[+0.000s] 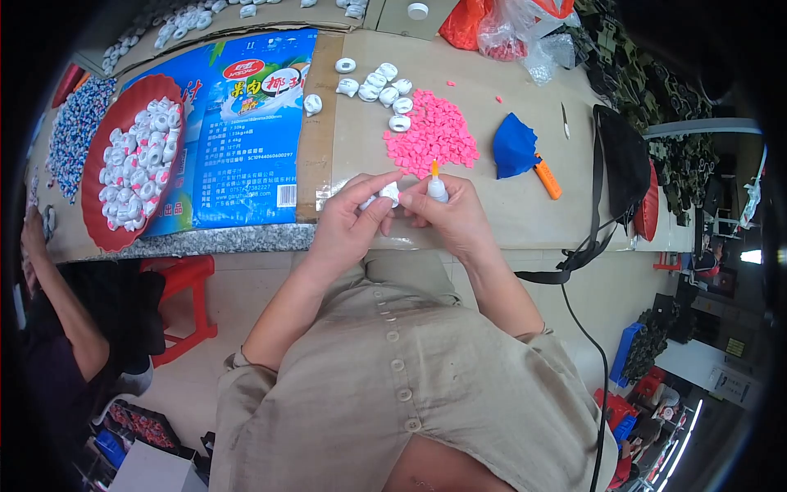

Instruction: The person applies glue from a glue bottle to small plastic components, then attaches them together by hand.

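Observation:
Over the table's near edge, my left hand (351,220) pinches a small white moulded piece (388,193) between thumb and fingers. Beside it, my right hand (456,220) is closed round a small white squeeze bottle (437,191) with a yellow nozzle pointing away from me. The fingertips of both hands nearly meet at the white piece, and its far side is partly hidden. Just beyond them spreads a pile of small pink pieces (434,131). Several white ring-like pieces (377,82) lie at that pile's upper left.
To the left, a red scalloped tray (100,234) of white pieces with pink bits overlaps blue printed cardboard (246,180). An orange-handled cutter (548,179), a blue scrap (514,146) and a black strapped bag (620,164) lie right. Another person's arm (70,312) reaches in at far left.

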Demonstrator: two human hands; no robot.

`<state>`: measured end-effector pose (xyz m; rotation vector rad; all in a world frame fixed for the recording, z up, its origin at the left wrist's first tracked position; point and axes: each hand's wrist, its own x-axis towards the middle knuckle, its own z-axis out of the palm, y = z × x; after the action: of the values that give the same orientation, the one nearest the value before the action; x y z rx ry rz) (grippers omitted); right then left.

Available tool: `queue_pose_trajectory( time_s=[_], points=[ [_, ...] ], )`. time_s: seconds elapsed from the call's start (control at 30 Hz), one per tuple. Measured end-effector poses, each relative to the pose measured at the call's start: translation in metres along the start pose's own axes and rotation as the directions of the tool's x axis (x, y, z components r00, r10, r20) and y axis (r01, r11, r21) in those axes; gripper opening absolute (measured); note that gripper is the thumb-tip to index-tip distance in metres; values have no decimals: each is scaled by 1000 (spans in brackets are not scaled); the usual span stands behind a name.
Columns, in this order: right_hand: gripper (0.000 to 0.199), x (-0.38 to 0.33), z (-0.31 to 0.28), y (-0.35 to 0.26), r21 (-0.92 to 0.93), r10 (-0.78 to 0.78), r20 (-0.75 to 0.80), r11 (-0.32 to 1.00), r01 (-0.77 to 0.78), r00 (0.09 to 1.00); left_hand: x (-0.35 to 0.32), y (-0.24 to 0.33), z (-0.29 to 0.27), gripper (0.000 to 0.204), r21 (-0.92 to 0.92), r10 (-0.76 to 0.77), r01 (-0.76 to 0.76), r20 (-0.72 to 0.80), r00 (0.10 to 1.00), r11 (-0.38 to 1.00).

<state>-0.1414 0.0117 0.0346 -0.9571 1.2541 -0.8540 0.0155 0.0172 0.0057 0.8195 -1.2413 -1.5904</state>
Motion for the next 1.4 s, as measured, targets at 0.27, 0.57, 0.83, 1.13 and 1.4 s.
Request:
queue_pose_trajectory(
  time_s=[0.27,0.57,0.83,1.13,1.4],
  points=[
    [11,0,1,-1,-1,-3,4,1000,3,1000,0,-1,1,30,44,22,-21,-17,1000,999],
    [12,-1,3,2,0,-20,-19,1000,20,1000,-1,0,4,28,33,27,-26,-20,999,999],
    [12,-5,10,20,68,-295,-127,950,306,947,3,-7,5,30,-238,-60,44,-63,996,970],
    [7,-2,12,28,-35,-421,-153,906,421,894,5,-3,8,25,-160,-121,109,-68,990,981],
    [11,-6,19,22,155,-331,-88,927,341,940,3,1,6,20,-213,-158,138,-80,984,967]
  ],
)
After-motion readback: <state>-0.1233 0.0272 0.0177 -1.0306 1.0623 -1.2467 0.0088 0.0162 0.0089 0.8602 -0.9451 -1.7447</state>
